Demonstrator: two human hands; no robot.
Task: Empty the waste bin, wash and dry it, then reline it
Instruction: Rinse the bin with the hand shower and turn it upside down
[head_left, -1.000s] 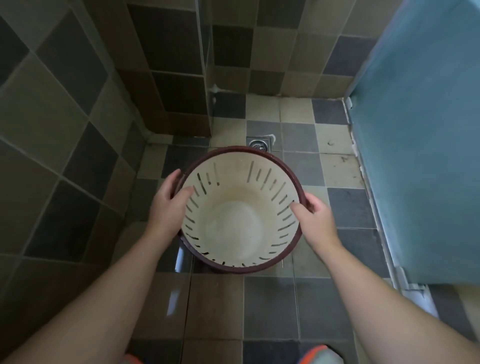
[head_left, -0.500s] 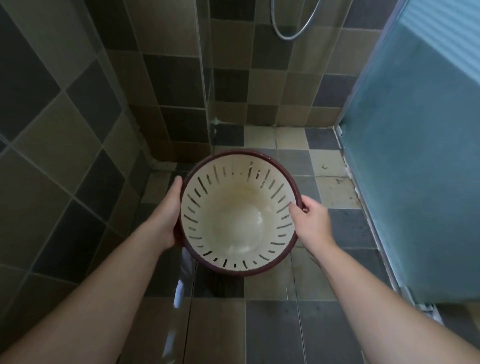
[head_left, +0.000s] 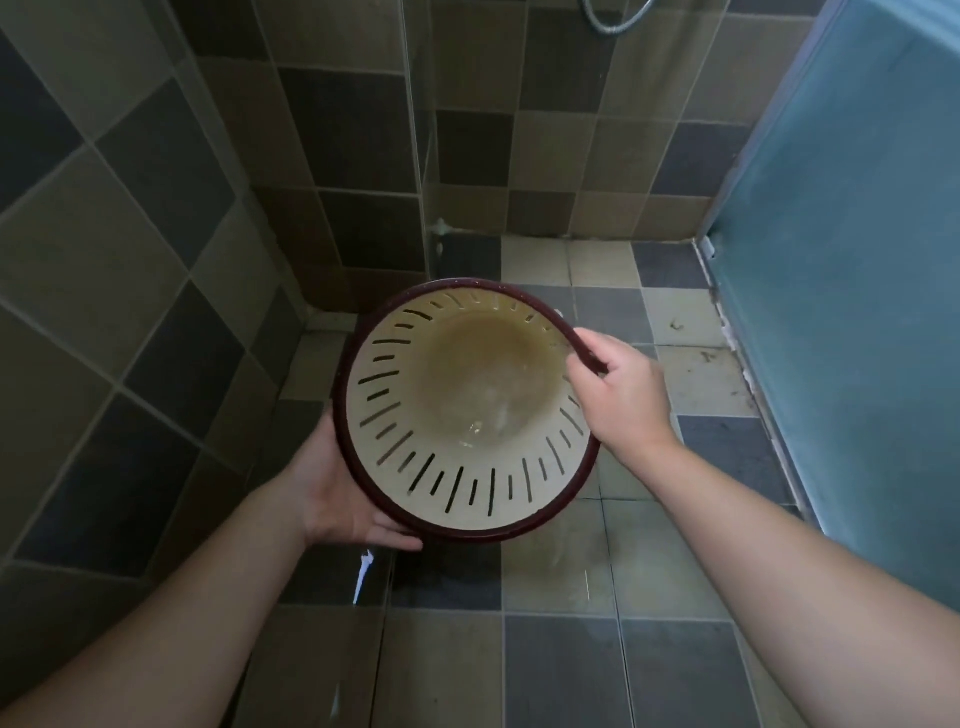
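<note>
Left hand (head_left: 343, 499) cups under the tilted waste bin (head_left: 441, 447) at 8 o'clock, fingers spread flat on its outside, bin held above the tiled floor (head_left: 561, 665), right hand (head_left: 623, 400) pinching the dark rim at 2 o'clock, fingers closed over it.

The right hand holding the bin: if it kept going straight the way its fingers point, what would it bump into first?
Probably the bin itself: the right hand grips the rim, its fingers aimed left into the cream inside. Depth is uncertain.
</note>
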